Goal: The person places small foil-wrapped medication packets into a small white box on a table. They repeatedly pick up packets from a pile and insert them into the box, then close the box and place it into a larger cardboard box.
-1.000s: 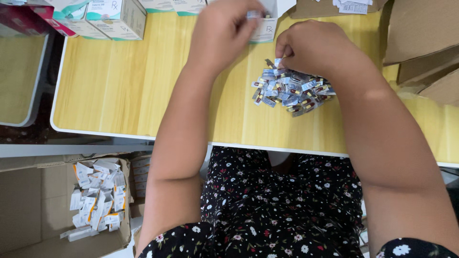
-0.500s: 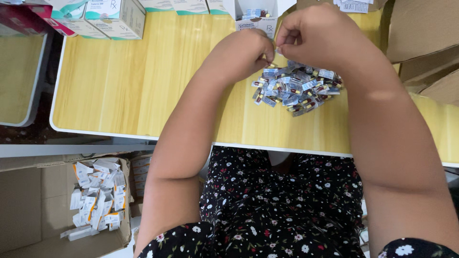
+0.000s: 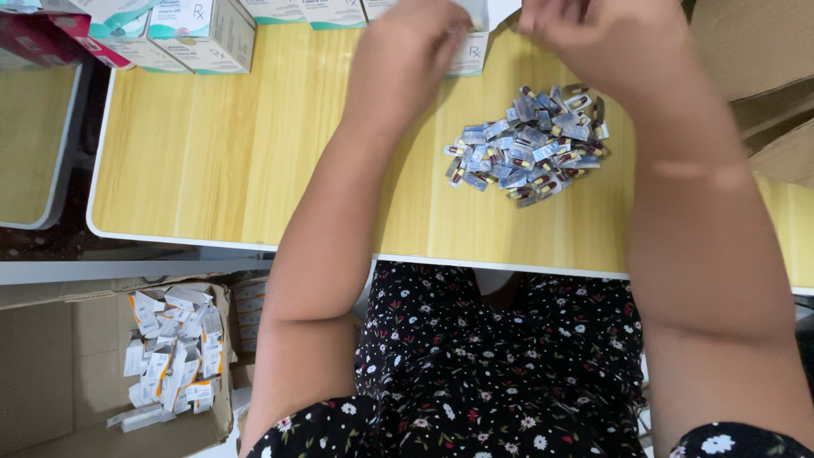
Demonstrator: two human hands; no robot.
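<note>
Fingers (image 3: 441, 21) pinching a white carton (image 3: 471, 34); floor cardboard box (image 3: 51, 365) full of flattened cartons (image 3: 170, 356).

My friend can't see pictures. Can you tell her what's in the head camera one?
Two bare hands, left hand and right hand, are raised over a heap of small blister packs on a wooden table. Medicine boxes line the far edge; a cardboard box of flattened cartons sits on the floor.

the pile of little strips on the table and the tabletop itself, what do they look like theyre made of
Pile of strips: seemingly foil-backed blister packs, silvery and glinting, with small red and yellow capsules showing through. Tabletop: looks like light wood or a wood-grain laminate, smooth with fine streaks and a white edge band; which one cannot be told.
</note>
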